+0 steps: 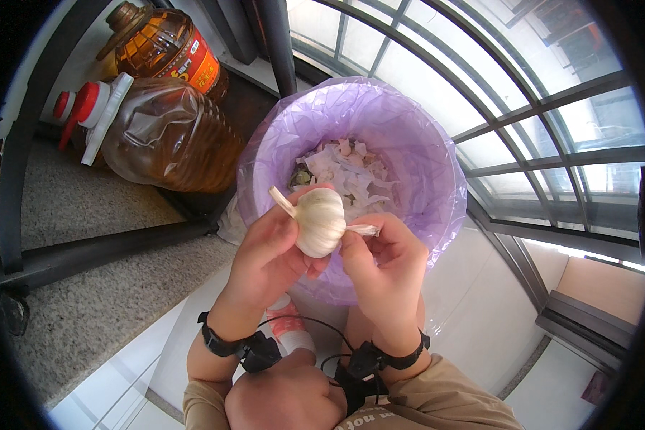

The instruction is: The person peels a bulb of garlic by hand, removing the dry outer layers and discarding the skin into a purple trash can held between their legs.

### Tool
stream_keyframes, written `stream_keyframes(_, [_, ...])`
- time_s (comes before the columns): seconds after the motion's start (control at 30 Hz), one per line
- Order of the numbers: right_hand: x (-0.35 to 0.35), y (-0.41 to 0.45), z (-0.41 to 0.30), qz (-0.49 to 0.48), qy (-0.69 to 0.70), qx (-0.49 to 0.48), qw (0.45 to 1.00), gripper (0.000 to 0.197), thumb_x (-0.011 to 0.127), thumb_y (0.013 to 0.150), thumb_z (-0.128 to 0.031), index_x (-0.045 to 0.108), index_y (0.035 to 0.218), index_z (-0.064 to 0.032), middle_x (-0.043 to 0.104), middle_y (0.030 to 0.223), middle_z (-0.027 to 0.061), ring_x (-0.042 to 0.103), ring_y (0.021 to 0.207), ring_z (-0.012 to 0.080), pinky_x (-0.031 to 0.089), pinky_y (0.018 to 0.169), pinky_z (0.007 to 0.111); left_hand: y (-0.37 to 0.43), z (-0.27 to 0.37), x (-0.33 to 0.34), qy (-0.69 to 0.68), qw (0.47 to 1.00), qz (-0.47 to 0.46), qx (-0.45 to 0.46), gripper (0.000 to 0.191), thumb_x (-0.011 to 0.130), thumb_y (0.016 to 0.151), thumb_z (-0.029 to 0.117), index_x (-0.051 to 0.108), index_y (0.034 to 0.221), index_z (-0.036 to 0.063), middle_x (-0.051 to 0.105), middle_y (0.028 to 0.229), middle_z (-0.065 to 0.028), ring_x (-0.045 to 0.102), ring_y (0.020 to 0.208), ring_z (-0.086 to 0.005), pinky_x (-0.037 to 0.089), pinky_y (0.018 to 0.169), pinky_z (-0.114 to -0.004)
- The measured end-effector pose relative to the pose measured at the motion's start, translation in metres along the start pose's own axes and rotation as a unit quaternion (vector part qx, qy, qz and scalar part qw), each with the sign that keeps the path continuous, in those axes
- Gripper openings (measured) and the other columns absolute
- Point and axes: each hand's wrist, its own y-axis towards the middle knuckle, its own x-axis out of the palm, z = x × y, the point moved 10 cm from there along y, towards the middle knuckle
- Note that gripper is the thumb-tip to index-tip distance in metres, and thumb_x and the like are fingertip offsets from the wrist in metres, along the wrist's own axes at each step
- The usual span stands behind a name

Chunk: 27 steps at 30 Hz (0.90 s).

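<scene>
A whole white garlic bulb point(321, 221) rests in the grip of my left hand point(269, 250), its dry stem pointing up and to the left. Against the bulb's right side, my right hand point(389, 263) pinches a pale strip of garlic skin point(363, 230) between thumb and fingers. Whether that strip is still attached to the bulb cannot be told. Both hands are above a round bin lined with a purple plastic bag point(424, 140). Inside the bin lie white papery scraps point(349, 172) and some darker greenish waste point(302, 177).
Two large plastic oil bottles, one with a red cap point(177, 134) and one with a red label point(161, 43), stand at the left within a dark metal frame point(102, 244). Barred window panes point(494, 113) rise at the right. Wrist straps with cables point(260, 349) hang near my knees.
</scene>
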Motion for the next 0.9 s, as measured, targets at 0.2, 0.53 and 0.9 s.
stream_keyframes(0.2, [0.009, -0.003, 0.009, -0.026, 0.084, 0.075, 0.993, 0.010, 0.059, 0.077, -0.002, 0.059, 0.085, 0.0035, 0.062, 0.074, 0.0033, 0.056, 0.063, 0.0061, 0.043, 0.054, 0.019, 0.000, -0.014, -0.008, -0.085, 0.995, -0.020, -0.044, 0.056, 0.043, 0.086, 0.034, 0.032, 0.128, -0.0027, 0.054, 0.103, -0.0115, 0.050, 0.068, -0.0136, 0.038, 0.053, -0.024])
stream_keyframes(0.53, [0.001, 0.003, 0.012, 0.008, -0.036, 0.020, 0.999, 0.012, 0.062, 0.077, -0.006, 0.060, 0.088, 0.0002, 0.060, 0.073, 0.0035, 0.050, 0.055, 0.0050, 0.040, 0.049, 0.020, -0.002, -0.003, -0.019, -0.145, 0.987, 0.070, 0.014, 0.044, 0.041, 0.089, 0.022, 0.032, 0.127, 0.0016, 0.051, 0.108, -0.0144, 0.055, 0.077, -0.0193, 0.046, 0.064, -0.028])
stream_keyframes(0.9, [-0.002, 0.008, 0.013, 0.026, 0.024, 0.034, 0.999, 0.014, 0.063, 0.078, -0.010, 0.060, 0.085, 0.0010, 0.058, 0.072, 0.0032, 0.049, 0.054, 0.0047, 0.039, 0.049, 0.019, 0.000, -0.002, -0.011, -0.055, 0.998, 0.005, 0.012, 0.050, 0.048, 0.088, 0.024, 0.027, 0.129, 0.0035, 0.051, 0.107, -0.0112, 0.057, 0.080, -0.0180, 0.048, 0.065, -0.030])
